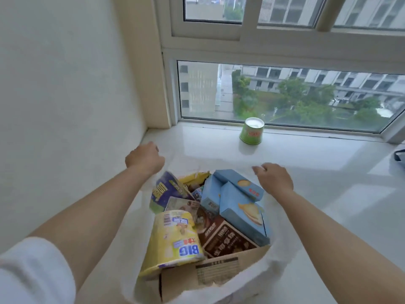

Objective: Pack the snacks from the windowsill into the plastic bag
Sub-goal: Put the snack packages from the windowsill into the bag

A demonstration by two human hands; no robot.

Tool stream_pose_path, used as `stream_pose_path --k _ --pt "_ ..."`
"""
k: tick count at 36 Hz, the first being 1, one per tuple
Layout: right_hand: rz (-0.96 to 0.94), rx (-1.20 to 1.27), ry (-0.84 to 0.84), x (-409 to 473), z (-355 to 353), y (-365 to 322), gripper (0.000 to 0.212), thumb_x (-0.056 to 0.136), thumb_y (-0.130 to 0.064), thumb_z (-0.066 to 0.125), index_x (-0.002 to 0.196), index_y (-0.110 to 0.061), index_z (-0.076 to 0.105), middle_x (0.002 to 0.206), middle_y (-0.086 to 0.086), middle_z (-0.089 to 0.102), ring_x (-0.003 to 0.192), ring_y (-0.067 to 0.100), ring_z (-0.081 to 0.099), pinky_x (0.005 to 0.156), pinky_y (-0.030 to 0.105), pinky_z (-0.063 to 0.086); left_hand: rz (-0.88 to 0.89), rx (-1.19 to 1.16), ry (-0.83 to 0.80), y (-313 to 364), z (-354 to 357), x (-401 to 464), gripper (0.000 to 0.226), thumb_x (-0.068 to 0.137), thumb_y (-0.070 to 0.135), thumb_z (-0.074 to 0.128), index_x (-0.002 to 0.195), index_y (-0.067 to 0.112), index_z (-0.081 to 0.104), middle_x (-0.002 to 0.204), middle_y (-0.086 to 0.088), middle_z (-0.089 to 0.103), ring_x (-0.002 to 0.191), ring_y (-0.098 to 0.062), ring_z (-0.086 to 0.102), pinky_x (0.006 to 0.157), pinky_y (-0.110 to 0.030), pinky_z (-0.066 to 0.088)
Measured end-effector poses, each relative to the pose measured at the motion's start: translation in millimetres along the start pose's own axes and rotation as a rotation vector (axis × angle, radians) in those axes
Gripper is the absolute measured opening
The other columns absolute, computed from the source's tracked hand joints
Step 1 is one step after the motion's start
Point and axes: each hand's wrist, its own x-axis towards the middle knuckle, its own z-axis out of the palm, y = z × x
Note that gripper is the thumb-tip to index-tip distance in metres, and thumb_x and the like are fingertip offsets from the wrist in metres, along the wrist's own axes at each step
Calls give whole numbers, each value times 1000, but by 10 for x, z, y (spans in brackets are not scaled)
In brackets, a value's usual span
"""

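Note:
A thin white plastic bag point(282, 255) stands open on the windowsill point(306, 163) in front of me. It is filled with snacks: a yellow cup point(173, 240), a purple cup point(168, 189), blue biscuit boxes point(238, 207), a brown box point(225, 238) and a cardboard box point(210, 273). My left hand point(144, 157) grips the bag's far left rim. My right hand point(274, 177) grips the far right rim. A green cup point(252, 131) with a white lid stands alone on the sill by the glass, beyond both hands.
The window point(285, 95) runs along the back of the sill. A white wall point(65, 95) closes the left side. A dark object point(400, 156) shows at the right edge.

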Motion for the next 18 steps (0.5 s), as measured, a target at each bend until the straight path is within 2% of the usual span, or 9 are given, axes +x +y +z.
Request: stream_pose_path --k 1,3,5,7,10,14,18 --pt "-13 15 -1 34 -41 -30 34 92 -43 44 77 -15 56 84 5 60 86 29 57 67 34 40 41 29 -17 86 27 15 46 86 32 53 130 20 48 130 -8 50 117 -29 50 86 -36 44" --pt "-46 27 -2 127 -141 -82 33 92 -48 43 92 -20 59 90 0 56 92 27 55 71 33 39 130 73 -13 338 83 31 60 83 39 56 138 24 38 138 -7 40 127 -28 39 95 -41 40" --pt "-66 47 0 268 -255 -113 38 94 -49 40 100 -19 62 98 1 59 98 28 55 75 34 40 214 76 -6 646 125 55 61 85 40 54 141 25 35 142 -6 36 132 -26 31 100 -43 35" --pt "-62 50 -12 441 -362 -107 35 94 -46 40 99 -19 62 104 5 62 100 29 55 78 35 41 272 47 -28 961 170 106 58 87 41 52 141 26 36 143 -5 35 134 -25 29 101 -43 34" --pt "-40 -13 -83 753 -475 12 28 92 -41 45 98 -18 61 104 5 61 99 28 57 77 33 42 306 5 -86 1408 284 253 52 90 41 49 138 25 39 141 -6 38 132 -26 33 98 -42 37" --pt "-12 -86 -223 1283 -529 336 21 91 -38 48 93 -20 58 103 4 65 96 24 58 73 30 43 268 -9 -168 1929 537 568 47 91 39 49 135 24 44 136 -5 42 126 -27 40 94 -40 42" --pt "10 -147 -333 1885 -505 642 21 90 -35 48 93 -17 59 99 4 64 85 23 57 75 31 47 227 26 -235 2341 870 987 45 91 36 49 135 24 46 133 -4 45 125 -25 42 94 -39 43"
